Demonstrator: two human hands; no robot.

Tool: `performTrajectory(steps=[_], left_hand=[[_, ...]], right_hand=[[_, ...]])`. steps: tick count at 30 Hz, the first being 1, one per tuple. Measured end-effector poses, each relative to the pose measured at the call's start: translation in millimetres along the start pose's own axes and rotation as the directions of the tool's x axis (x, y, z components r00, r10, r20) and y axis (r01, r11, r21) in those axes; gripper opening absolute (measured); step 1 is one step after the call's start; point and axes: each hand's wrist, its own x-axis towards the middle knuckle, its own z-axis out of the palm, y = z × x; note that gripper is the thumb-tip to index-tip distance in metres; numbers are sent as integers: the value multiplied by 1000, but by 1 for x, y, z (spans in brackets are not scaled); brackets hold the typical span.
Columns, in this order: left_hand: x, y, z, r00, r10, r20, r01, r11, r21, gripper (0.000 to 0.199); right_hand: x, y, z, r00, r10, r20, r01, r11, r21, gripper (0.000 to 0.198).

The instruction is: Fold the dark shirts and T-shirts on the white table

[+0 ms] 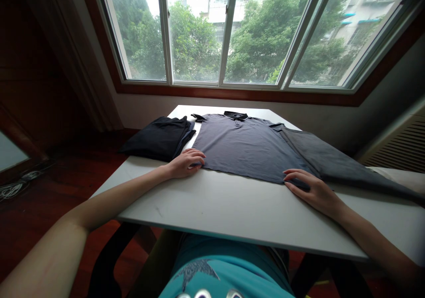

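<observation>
A dark grey polo shirt (239, 143) lies spread flat on the white table, its black collar toward the window and its hem toward me. At the left corner of the hem, my left hand (186, 162) is closed on the cloth with curled fingers. My right hand (312, 191) pinches the hem near its right corner between thumb and fingers. Dark grey trousers (318, 156) or a similar long garment lie along the shirt's right side, partly under or against its sleeve. Left of the shirt rests a folded stack of black clothes (159, 138).
The white table (212, 205) stands below a wide window (219, 36). A slatted beige unit (398, 138) is at the right, with pale cloth (401, 178) by it. Coiled cables (16, 187) lie on the red wooden floor at the left.
</observation>
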Motion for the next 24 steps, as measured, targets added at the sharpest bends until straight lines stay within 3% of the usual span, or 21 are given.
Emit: performTrajectory(steps=[24], left_hand=[[0,1,-1,1000,-7,15,7,1000,-4,17]], right_hand=[[1,-2,0,1000,13,5,-13,1000,19,23]])
